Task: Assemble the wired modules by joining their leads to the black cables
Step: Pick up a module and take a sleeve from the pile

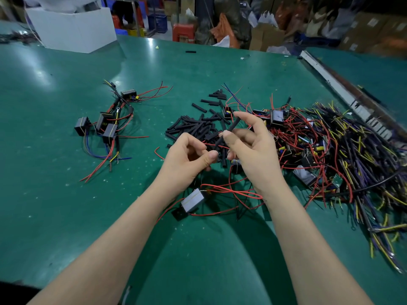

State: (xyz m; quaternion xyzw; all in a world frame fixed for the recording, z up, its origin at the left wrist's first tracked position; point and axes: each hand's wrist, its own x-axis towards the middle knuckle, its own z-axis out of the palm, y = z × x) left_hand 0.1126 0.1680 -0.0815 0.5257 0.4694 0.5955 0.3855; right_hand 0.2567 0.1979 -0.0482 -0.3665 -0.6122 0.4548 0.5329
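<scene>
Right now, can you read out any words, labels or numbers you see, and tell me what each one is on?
No text can be read.
Cardboard boxes: white labels, too blurred.
Modules: no markings legible.
Blue crate: pattern on its side, unreadable.

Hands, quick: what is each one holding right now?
Left hand: closed, pinching a red lead.
Right hand: closed, pinching a black tube that the lead meets.
</scene>
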